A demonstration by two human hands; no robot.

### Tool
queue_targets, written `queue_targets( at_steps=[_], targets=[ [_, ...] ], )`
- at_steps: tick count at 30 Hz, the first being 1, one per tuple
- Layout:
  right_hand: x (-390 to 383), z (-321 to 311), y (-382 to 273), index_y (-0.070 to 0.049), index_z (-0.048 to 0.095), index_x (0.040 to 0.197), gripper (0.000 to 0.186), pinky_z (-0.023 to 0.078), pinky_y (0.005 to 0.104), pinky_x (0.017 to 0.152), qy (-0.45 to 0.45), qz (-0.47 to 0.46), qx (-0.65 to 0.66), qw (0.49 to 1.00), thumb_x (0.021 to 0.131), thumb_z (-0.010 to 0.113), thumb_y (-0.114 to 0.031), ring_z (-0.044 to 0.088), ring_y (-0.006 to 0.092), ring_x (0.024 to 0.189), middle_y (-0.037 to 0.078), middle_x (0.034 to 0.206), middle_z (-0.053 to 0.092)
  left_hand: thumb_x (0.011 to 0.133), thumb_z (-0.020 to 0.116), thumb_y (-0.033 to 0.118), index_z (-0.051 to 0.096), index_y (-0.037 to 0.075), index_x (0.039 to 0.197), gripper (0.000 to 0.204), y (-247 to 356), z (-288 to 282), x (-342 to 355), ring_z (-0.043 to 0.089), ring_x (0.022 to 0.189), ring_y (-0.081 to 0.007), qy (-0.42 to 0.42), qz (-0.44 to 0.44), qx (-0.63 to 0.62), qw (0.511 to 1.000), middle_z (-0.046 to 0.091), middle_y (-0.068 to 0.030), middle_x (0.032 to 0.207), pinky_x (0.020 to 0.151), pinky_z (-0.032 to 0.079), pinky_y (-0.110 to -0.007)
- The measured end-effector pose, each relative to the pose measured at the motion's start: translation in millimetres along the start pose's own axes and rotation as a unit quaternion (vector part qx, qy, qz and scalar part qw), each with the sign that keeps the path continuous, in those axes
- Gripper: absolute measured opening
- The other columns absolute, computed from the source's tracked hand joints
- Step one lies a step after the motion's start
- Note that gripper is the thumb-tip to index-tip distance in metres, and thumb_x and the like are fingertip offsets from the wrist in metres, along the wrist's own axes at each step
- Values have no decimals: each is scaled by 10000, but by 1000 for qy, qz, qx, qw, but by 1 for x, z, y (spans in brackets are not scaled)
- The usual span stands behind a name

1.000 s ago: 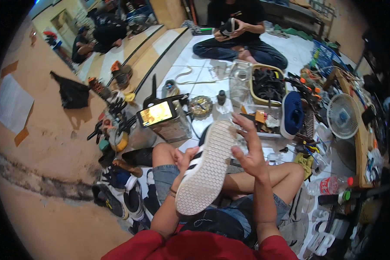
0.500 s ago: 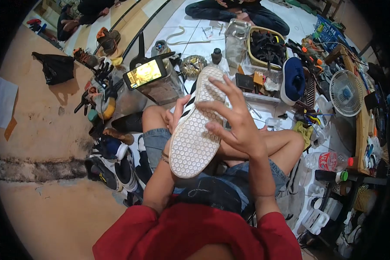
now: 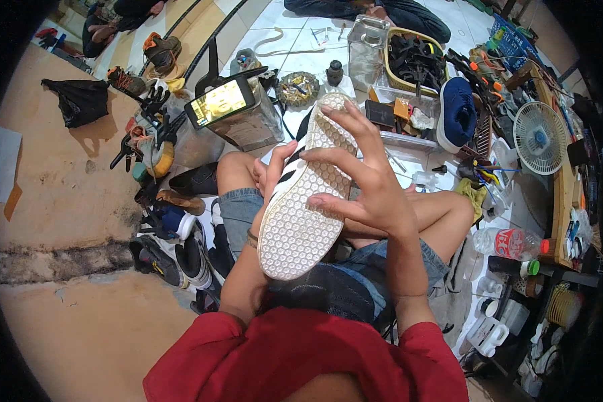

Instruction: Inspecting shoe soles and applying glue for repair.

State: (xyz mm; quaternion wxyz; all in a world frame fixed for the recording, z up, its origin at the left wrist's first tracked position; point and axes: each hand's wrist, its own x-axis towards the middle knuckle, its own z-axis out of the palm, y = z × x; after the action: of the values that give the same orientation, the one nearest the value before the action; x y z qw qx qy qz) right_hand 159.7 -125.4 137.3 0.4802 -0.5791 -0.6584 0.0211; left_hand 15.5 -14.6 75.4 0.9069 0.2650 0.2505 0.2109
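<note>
A white sneaker with black stripes (image 3: 307,208) is held up with its honeycomb-patterned sole facing me. My left hand (image 3: 269,175) grips it along the left side, most of that hand hidden behind the shoe. The spread fingers of my right hand (image 3: 368,177) rest on the sole, two reaching toward its upper half and striped edge, the thumb lying lower. Just beyond the shoe, a lit phone (image 3: 218,104) is propped on a metal can (image 3: 251,127), and a round tray of small bits (image 3: 298,90) stands beside a dark small bottle (image 3: 335,74).
Right: a blue shoe (image 3: 456,114), yellow basket (image 3: 398,37), fan (image 3: 539,137), wooden bench (image 3: 561,241) and plastic bottle (image 3: 506,242). Left: several shoes (image 3: 194,258) and a black bag (image 3: 77,100) by the wall. Another person's crossed legs (image 3: 412,17) are at the top.
My right hand has moved from the shoe's right edge onto the sole, fingers spread across it. The view has tipped downward, so the surroundings appear higher and the other person's upper body is cut off.
</note>
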Motion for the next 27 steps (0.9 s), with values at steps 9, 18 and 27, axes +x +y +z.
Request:
queue_targets(
  at_steps=[9, 18, 27],
  targets=[
    [3, 1, -1, -171, 701, 1106, 469, 251, 533, 1124, -3, 2, -1, 1000, 703, 805, -385, 275, 432, 1405, 154, 1459, 412, 959, 452, 404, 535, 87, 1284, 461, 8, 24, -7, 646, 1029, -221, 14, 4, -22, 1000, 639, -136, 1156, 891, 520, -331],
    [-1, 3, -8, -175, 719, 1058, 368, 248, 547, 1125, -24, 5, -28, 999, 742, 768, -358, 270, 451, 1401, 167, 1453, 414, 936, 459, 380, 550, 14, 1281, 511, 18, 37, -11, 657, 971, -213, 21, 4, -35, 999, 647, -137, 1139, 859, 534, -331],
    [1, 4, 19, -145, 705, 1070, 325, 281, 527, 1111, 42, 23, -32, 998, 771, 754, -261, 311, 450, 1379, 178, 1443, 428, 913, 507, 389, 618, 8, 1167, 470, 18, 4, 5, 672, 823, -173, 2, 32, 86, 996, 683, -108, 996, 727, 550, -279]
  ],
)
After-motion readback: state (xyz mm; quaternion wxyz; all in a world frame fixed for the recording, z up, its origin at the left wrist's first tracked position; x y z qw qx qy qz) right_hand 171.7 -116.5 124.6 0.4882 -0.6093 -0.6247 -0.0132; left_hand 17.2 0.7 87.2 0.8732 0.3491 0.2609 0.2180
